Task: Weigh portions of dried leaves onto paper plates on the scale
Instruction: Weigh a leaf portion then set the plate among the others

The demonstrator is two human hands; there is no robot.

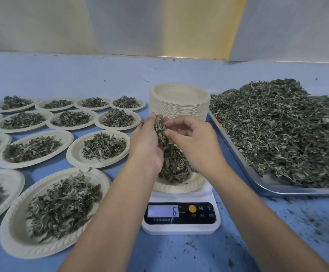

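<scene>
A white digital scale [181,216] stands in front of me, its display reading 6. On it sits a paper plate [179,186] holding a mound of dried leaves [174,165]. Above that plate my left hand [147,142] grips a clump of dried leaves [160,130]. My right hand [194,140] pinches at the same clump from the right with thumb and fingers. Both forearms reach in from the bottom of the view.
A tall stack of unused paper plates [179,101] stands behind the scale. A metal tray [261,185] heaped with loose dried leaves [277,126] fills the right. Several filled plates [53,209] cover the blue table at left. Leaf crumbs litter the table at right.
</scene>
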